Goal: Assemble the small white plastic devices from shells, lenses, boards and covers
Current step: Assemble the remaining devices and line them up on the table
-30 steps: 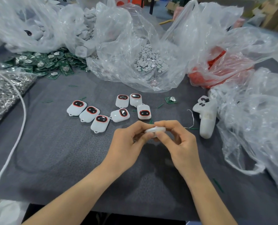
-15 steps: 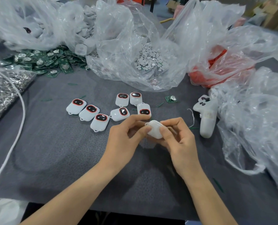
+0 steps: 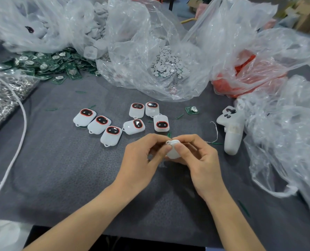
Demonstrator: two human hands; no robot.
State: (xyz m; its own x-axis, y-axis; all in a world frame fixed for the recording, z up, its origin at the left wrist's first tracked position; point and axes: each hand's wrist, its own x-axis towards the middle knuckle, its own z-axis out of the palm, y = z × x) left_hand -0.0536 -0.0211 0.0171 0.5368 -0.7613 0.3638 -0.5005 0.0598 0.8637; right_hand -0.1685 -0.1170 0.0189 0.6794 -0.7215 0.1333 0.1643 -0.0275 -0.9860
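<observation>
White device [image 3: 172, 151], mostly hidden, is pinched between left hand [image 3: 141, 160] and right hand [image 3: 200, 161]; finished devices [image 3: 161, 124] lie just beyond.

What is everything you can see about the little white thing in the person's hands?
The small white device looks like smooth plastic with rounded corners and a tiny loop at its far end. Its plain side faces up; no lens shows. The left hand and right hand pinch it between them, thumbs on top, above the grey mat. Fingers hide its edges.
</observation>
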